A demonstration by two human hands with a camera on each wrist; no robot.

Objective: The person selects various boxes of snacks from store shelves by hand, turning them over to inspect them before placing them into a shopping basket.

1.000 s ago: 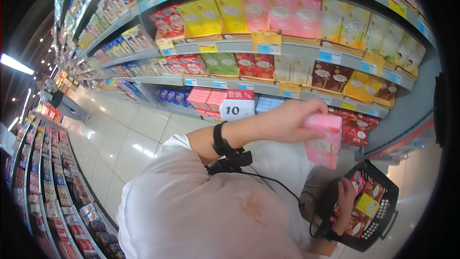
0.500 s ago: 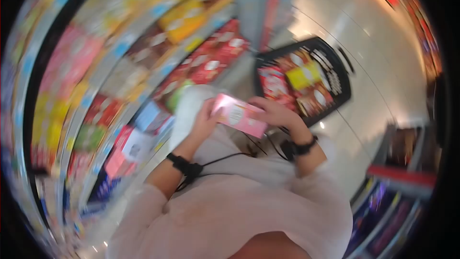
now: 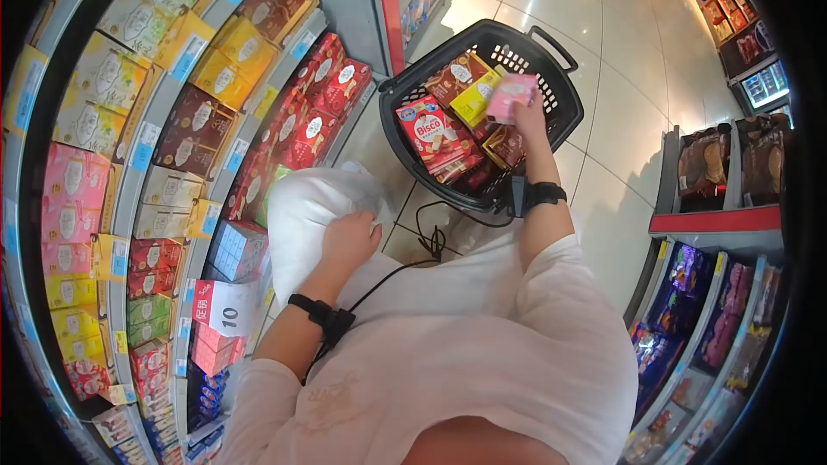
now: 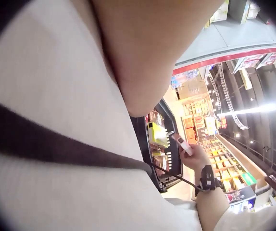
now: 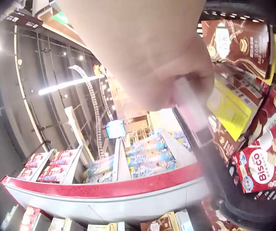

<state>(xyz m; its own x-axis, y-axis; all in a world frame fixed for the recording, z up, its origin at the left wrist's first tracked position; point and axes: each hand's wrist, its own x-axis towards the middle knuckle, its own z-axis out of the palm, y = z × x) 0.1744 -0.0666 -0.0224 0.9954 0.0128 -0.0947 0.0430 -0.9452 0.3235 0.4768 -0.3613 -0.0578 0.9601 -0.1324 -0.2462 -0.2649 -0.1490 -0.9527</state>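
one pink box (image 3: pixel 509 98) in right hand (image 3: pixel 531 120), left hand (image 3: pixel 351 239) loose on knee (image 3: pixel 301 211)

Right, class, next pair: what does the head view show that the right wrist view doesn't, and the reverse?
Only the head view: the left hand on the white-clothed leg, and the white card sign reading 10.
Only the right wrist view: a long white ceiling light.
Both: the black plastic basket, the red Bisco box in it, and the right hand gripping a pink box.
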